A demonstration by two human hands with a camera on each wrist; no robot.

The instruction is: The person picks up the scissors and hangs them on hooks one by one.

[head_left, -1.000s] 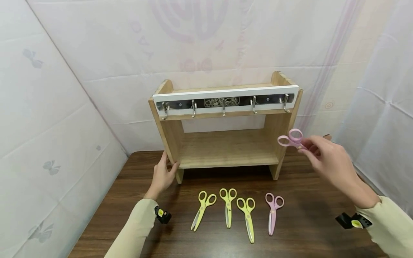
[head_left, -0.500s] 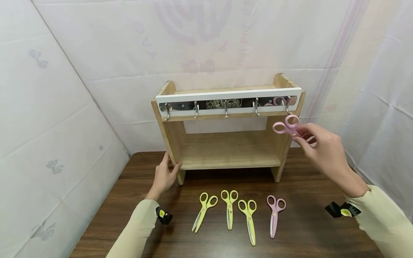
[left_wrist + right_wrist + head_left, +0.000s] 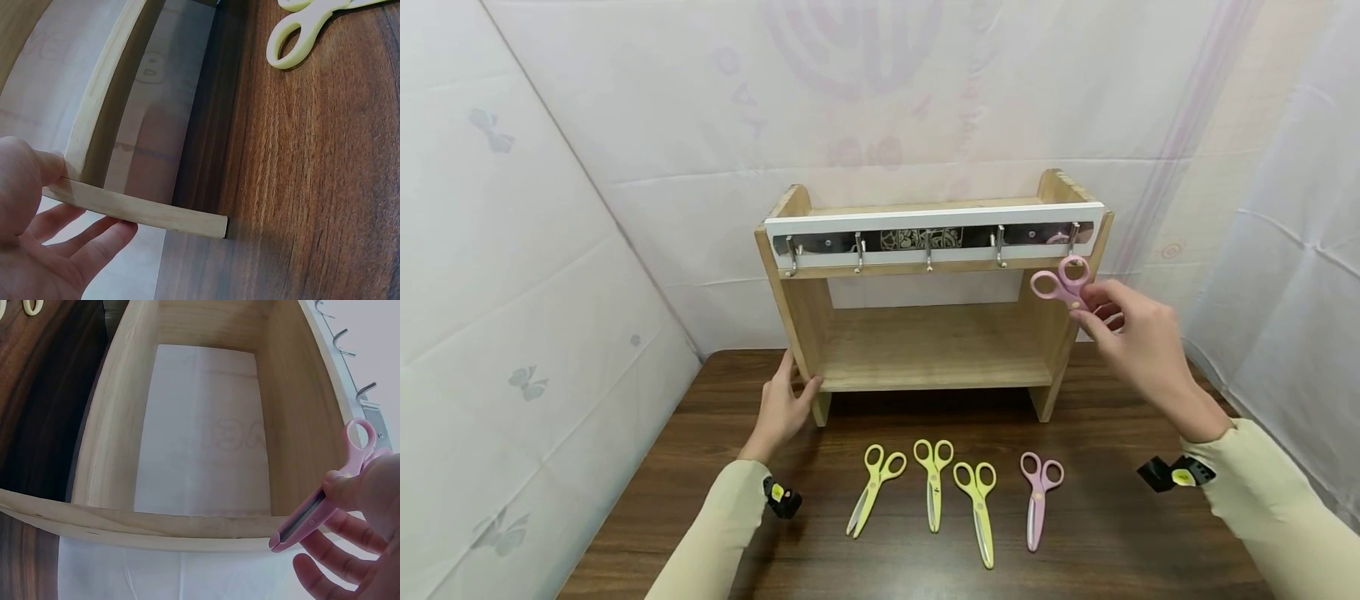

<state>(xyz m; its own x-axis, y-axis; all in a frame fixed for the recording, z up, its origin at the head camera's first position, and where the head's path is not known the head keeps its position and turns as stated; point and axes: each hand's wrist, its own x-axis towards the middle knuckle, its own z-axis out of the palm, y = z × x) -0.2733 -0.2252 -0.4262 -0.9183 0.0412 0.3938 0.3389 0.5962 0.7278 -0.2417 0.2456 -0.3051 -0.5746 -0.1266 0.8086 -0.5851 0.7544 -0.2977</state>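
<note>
Nearest, on the tabletop [image 3: 820, 567], 3 yellow scissors [image 3: 934, 477] and a pink pair [image 3: 1036, 504] lie with their finger loops on the far side, probably the easiest place to lift them. Beyond, the left hand [image 3: 782, 410] has its grip clasped round the left upright of the wooden rack [image 3: 932, 350], likely stiff and steady. Farther up, near the rightmost hook [image 3: 1074, 237], the right hand [image 3: 1138, 329] has its grip pinching the held pink scissors [image 3: 1070, 297] (light, rigid, perhaps slick plastic) around the pivot, leaving both loops free.
</note>
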